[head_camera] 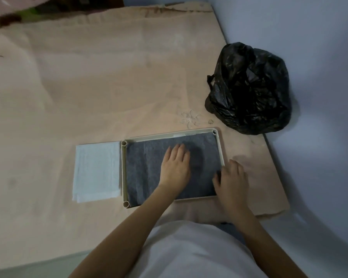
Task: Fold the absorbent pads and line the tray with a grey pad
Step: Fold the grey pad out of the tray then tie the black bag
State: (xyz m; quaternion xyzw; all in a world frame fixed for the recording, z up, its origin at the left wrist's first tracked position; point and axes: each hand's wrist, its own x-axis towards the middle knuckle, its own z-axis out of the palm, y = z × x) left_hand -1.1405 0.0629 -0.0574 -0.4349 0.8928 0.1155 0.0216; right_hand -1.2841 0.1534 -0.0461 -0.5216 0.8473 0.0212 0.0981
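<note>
A cream rectangular tray (124,173) lies on a beige sheet, and a grey pad (145,169) covers its floor. My left hand (175,167) lies flat on the middle of the grey pad with straight fingers. My right hand (232,181) rests with spread fingers over the tray's right rim and the pad's right edge. A folded white pad (96,171) lies flat against the tray's left side.
The beige sheet (88,87) spreads over the floor to the left and far side. A crumpled black plastic bag (249,87) sits just beyond the tray's far right corner, by the pale wall (319,57). The sheet's right edge runs close behind my right hand.
</note>
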